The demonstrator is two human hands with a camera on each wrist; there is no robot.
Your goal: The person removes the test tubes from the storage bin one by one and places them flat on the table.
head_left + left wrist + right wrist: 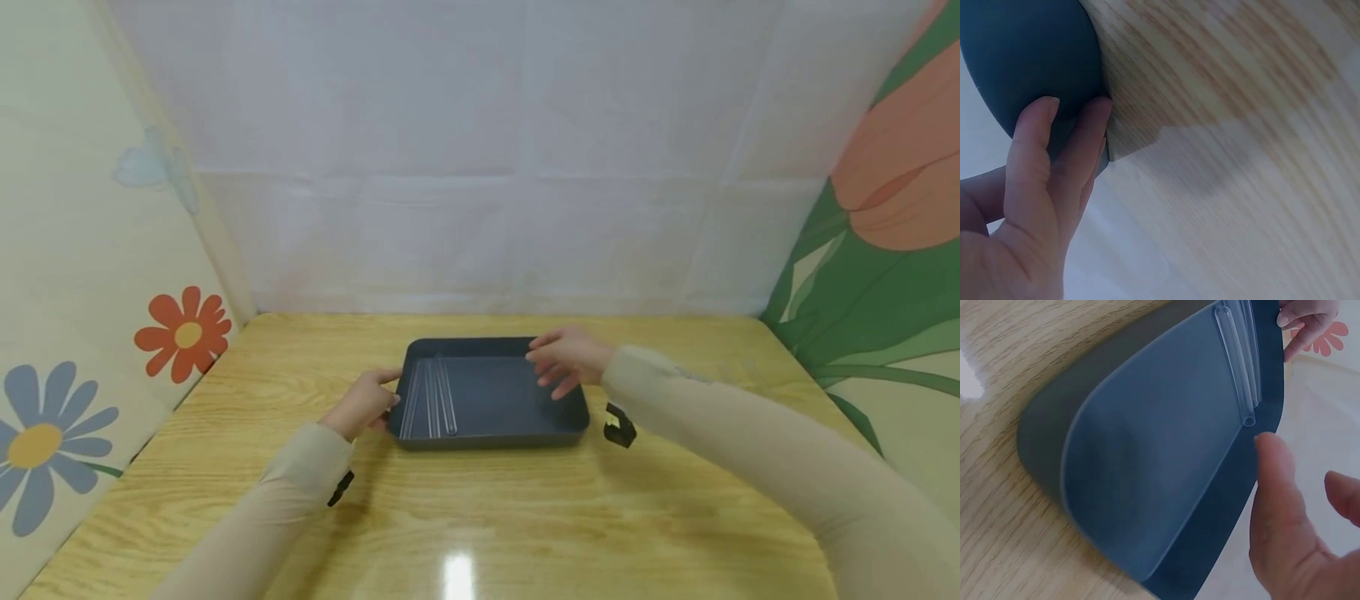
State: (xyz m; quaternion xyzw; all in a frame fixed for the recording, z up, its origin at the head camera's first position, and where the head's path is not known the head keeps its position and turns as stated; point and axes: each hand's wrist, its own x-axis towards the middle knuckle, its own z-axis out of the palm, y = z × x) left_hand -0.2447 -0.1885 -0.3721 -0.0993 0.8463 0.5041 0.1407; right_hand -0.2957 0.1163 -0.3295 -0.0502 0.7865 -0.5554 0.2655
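Observation:
A dark blue-grey rectangular tray (510, 400) with rounded corners sits on the table. Several clear, slender tubes (447, 396) lie side by side along its left end; in the right wrist view the nearest tube (1235, 365) looks hollow. My left hand (365, 404) grips the tray's left side, with thumb and fingers against its wall in the left wrist view (1041, 175). Over the tray's right end hovers my right hand (567, 358), fingers loosely spread and holding nothing. In its wrist view, thumb and finger stand apart beside the tray's far wall.
The wood-grain table (480, 517) extends around the tray on every side. A white cloth backdrop (480, 167) hangs behind its far edge. Flower-printed panels flank it, with a red flower (187, 333) on the left. Black wrist-worn pieces (619, 426) show below both sleeves.

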